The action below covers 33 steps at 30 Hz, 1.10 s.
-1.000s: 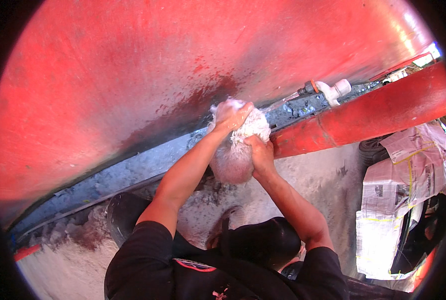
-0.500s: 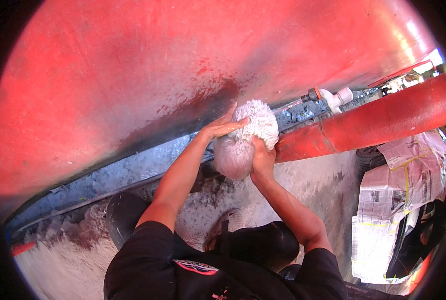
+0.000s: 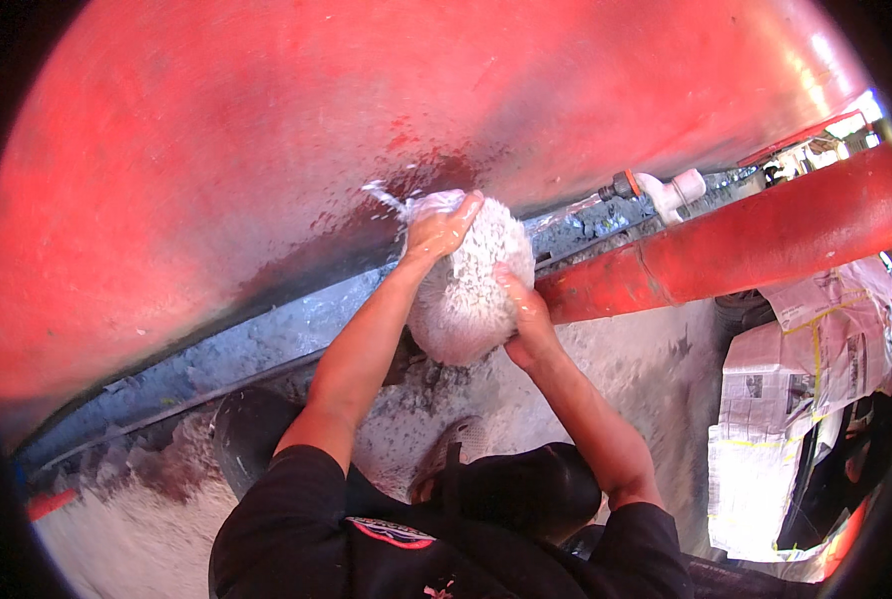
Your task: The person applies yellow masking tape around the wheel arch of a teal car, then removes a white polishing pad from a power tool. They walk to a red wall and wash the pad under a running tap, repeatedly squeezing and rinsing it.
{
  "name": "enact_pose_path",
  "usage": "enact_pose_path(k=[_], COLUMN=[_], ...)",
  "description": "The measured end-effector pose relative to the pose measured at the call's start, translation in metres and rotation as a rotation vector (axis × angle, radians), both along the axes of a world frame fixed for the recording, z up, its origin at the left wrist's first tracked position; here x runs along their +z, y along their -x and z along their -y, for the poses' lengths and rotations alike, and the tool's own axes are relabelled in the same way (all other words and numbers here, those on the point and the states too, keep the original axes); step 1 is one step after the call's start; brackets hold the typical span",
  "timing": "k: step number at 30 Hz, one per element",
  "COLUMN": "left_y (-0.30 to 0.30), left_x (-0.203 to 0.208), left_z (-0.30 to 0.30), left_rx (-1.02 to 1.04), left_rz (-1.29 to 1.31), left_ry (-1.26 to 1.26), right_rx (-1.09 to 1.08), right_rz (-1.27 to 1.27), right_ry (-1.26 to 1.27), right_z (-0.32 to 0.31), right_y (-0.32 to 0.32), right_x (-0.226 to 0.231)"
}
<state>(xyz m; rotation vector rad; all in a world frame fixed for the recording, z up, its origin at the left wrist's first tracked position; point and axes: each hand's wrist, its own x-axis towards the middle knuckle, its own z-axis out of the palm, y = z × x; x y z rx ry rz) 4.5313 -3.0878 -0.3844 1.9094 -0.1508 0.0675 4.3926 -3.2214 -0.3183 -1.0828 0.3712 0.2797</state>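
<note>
Between my hands is a round white mass [image 3: 471, 285], shaggy and lumpy on top and smoother below; its exact kind is unclear. My left hand [image 3: 441, 230] presses over its upper left side, fingers and thumb closed on it and looking wet. With my right hand [image 3: 529, 317] I grip its lower right side, the thumb lying across the front. White bits or splashes [image 3: 384, 195] fly off beside my left hand, in front of a large curved red wall [image 3: 196, 150]. Dark wet spots mark the wall just above the mass.
A blue-grey channel [image 3: 256, 334] runs under the wall. A thick red pipe [image 3: 726, 235] reaches in from the right, below a white pipe elbow [image 3: 671, 195]. Newspaper sheets [image 3: 766, 399] cover something at right. Pale grey material [image 3: 136, 529] covers the ground around my legs.
The white mass has shifted slightly left and turned in my hands. My left hand has moved up and curled over its top, and white splashes have appeared beside it.
</note>
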Motion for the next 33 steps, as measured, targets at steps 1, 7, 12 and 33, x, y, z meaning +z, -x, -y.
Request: enact_pose_path(k=[1, 7, 12, 33], left_y=[0.0, -0.004, 0.01, -0.009], left_x=[0.007, -0.019, -0.037, -0.005], left_z=[0.0, 0.036, 0.037, -0.001], left_rx=[-0.045, -0.244, -0.43, -0.546], left_rz=[-0.012, 0.119, 0.152, 0.009], left_ry=[-0.09, -0.164, -0.121, 0.081], right_rx=[-0.004, -0.238, -0.286, -0.107], right_rz=[0.018, 0.078, 0.159, 0.293], right_ry=[0.062, 0.145, 0.342, 0.417], right_z=[-0.007, -0.015, -0.018, -0.007], right_y=[0.0, -0.008, -0.012, -0.023], right_x=[-0.003, -0.044, -0.052, -0.022])
